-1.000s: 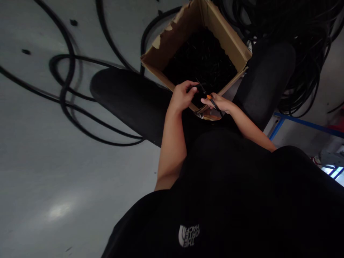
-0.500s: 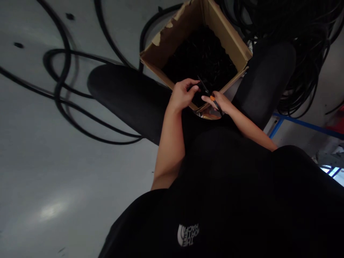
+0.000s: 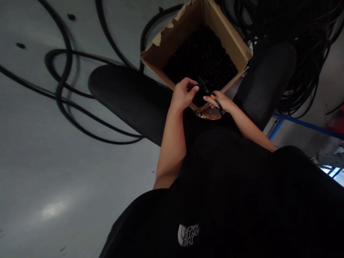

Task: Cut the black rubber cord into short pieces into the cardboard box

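Snug grip on some orange-and-black scissors in the right hand, aimed toward the left hand. Narrow pinch grip there on a small dark piece, honestly too murky to make out. Held over the near corner of a cardboard box of black bits, between the knees, with black cable looped on the floor.

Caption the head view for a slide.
Right hand holding scissors beside the left hand, over a cardboard box of black pieces.
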Tool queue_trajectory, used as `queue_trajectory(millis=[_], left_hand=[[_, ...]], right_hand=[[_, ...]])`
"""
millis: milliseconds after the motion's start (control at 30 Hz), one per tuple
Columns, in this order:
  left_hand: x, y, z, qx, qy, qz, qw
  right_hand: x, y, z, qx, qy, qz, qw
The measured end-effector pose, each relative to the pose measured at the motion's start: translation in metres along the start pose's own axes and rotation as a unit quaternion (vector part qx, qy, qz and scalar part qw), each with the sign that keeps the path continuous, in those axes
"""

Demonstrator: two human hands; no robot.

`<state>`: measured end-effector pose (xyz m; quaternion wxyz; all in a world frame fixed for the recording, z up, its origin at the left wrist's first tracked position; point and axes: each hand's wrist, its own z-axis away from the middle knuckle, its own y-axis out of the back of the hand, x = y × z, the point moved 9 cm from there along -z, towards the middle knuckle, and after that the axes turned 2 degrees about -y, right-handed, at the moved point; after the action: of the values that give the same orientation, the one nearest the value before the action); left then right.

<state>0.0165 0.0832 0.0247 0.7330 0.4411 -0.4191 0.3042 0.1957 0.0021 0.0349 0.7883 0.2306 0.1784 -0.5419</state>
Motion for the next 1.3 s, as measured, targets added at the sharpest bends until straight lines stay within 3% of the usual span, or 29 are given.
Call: queue_trajectory(millis=[233,400,633,833,1133,1300], left_hand=[[0.012,-0.008,0.002,-0.054,-0.028,0.000,0.998],[0.015,-0.007,0.000,-0.059,-0.025,-0.012,0.998],[0.002,-0.004,-0.003,-0.028,-0.016,0.002,0.999],[-0.005,-0.004,-0.005,-0.019,-0.013,-0.003,1.000],[0.013,-0.012,0.002,-0.097,-0.039,0.016,0.994],[-0.002,-0.009,-0.004,-0.074,-0.015,0.008,0.997]], right_hand=[[-0.007,0.004,0.004,-0.020,0.069,0.017,0.997],[-0.007,0.011,0.008,0.020,0.040,0.036,0.998],[-0.015,0.021,0.011,0.078,0.019,0.087,0.993],[-0.010,0.018,0.003,0.078,0.031,0.088,0.993],[-0.006,0.010,0.006,0.034,0.065,0.055,0.996],[-0.010,0.015,0.010,0.041,0.030,0.100,0.994]])
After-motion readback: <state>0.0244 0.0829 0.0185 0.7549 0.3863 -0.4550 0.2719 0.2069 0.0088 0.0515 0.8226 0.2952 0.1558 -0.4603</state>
